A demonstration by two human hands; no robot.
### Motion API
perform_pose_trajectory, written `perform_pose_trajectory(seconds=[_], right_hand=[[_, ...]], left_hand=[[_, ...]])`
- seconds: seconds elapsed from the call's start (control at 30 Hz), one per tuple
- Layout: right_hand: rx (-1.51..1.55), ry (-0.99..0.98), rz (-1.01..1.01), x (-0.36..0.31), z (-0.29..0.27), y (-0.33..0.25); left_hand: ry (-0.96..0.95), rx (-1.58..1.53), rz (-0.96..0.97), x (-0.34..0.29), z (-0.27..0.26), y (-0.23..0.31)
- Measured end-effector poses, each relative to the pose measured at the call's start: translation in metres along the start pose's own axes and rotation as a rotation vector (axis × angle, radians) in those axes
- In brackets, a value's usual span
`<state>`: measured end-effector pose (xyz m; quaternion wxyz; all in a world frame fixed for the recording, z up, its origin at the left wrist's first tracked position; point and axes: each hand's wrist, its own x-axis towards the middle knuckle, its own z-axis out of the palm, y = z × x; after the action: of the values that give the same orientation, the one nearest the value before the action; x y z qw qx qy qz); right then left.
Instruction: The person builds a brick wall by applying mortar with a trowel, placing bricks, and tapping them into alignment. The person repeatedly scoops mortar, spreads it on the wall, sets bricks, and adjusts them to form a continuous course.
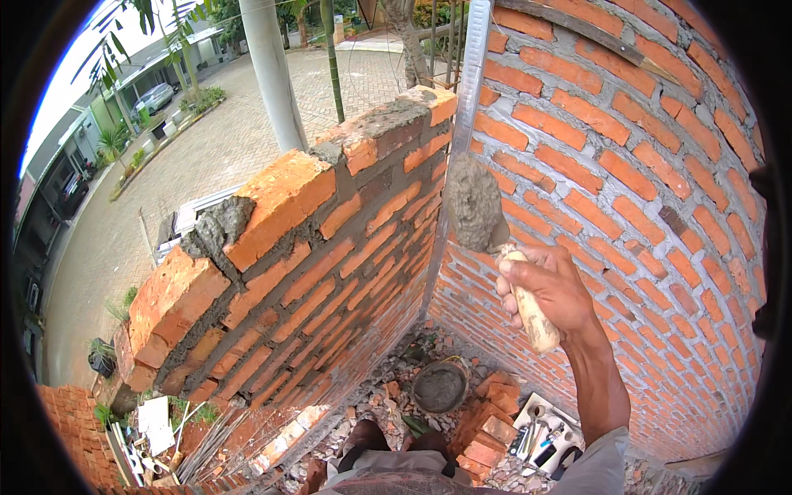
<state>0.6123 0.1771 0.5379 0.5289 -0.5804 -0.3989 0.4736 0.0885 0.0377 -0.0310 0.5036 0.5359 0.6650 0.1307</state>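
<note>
My right hand (pixel 544 289) is closed round the pale wooden handle of a trowel (pixel 535 318), held up in front of the corner of two brick walls. A thick lump of wet grey mortar (pixel 474 202) covers its blade. To the left of the trowel is the unfinished brick wall (pixel 330 239), its top course stepped. A dab of mortar (pixel 221 224) sits on that wall between two top bricks, and more is smeared along the upper right bricks. Low down, a patch of skin (pixel 313 476) beside my leg seems to be my left hand; its fingers cannot be made out.
A taller brick wall (pixel 610 165) rises on the right, with a metal upright (pixel 469 82) at the corner. Below lie a bucket of mortar (pixel 440 386), stacked bricks (pixel 487 437), rubble and a white tray of tools (pixel 540 441). A pale post (pixel 274 82) stands behind the left wall.
</note>
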Motion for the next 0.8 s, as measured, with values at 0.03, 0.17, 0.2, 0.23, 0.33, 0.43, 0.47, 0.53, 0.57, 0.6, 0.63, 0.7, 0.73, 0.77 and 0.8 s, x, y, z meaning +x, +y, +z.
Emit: perform_pose_trajectory(seconds=[0.03, 0.17, 0.2, 0.23, 0.33, 0.43, 0.47, 0.53, 0.57, 0.6, 0.63, 0.7, 0.73, 0.77, 0.8], right_hand=[[0.016, 0.013, -0.043, 0.011, 0.011, -0.017], [0.187, -0.044, -0.231, 0.075, 0.055, -0.062], [0.287, -0.028, -0.225, 0.095, 0.068, -0.068], [0.400, -0.060, -0.253, 0.115, 0.080, -0.072], [0.792, -0.157, -0.372, 0.166, 0.115, -0.070], [1.210, -0.238, -0.421, 0.201, 0.138, -0.059], [1.313, -0.258, -0.419, 0.207, 0.145, -0.054], [1.445, -0.217, -0.410, 0.210, 0.155, -0.045], [1.420, -0.342, -0.475, 0.207, 0.157, -0.041], [1.410, -0.419, -0.496, 0.200, 0.157, -0.036], [1.395, -0.518, -0.528, 0.192, 0.156, -0.031], [1.272, -0.548, -0.536, 0.175, 0.148, -0.024], [1.181, -0.585, -0.568, 0.164, 0.139, -0.017], [1.088, -0.605, -0.573, 0.153, 0.131, -0.009], [0.996, -0.466, -0.592, 0.143, 0.124, 0.002]], left_hand=[[-0.004, -0.006, 0.009, 0.003, -0.002, 0.003], [-0.018, -0.026, 0.045, 0.018, -0.022, 0.014], [-0.022, -0.028, 0.054, 0.023, -0.027, 0.018], [-0.023, -0.021, 0.055, 0.026, -0.033, 0.021], [-0.035, -0.019, 0.060, 0.040, -0.053, 0.028], [-0.042, -0.001, 0.067, 0.052, -0.073, 0.032], [-0.045, -0.006, 0.059, 0.053, -0.081, 0.031], [-0.052, 0.005, 0.053, 0.057, -0.093, 0.028], [-0.053, 0.009, 0.053, 0.057, -0.099, 0.025], [-0.057, 0.013, 0.050, 0.058, -0.104, 0.023], [-0.062, 0.016, 0.044, 0.057, -0.109, 0.019], [-0.069, 0.020, 0.048, 0.057, -0.117, 0.013], [-0.072, 0.015, 0.047, 0.056, -0.120, 0.010], [-0.075, 0.014, 0.048, 0.056, -0.122, 0.008], [-0.076, 0.009, 0.058, 0.057, -0.124, 0.006]])
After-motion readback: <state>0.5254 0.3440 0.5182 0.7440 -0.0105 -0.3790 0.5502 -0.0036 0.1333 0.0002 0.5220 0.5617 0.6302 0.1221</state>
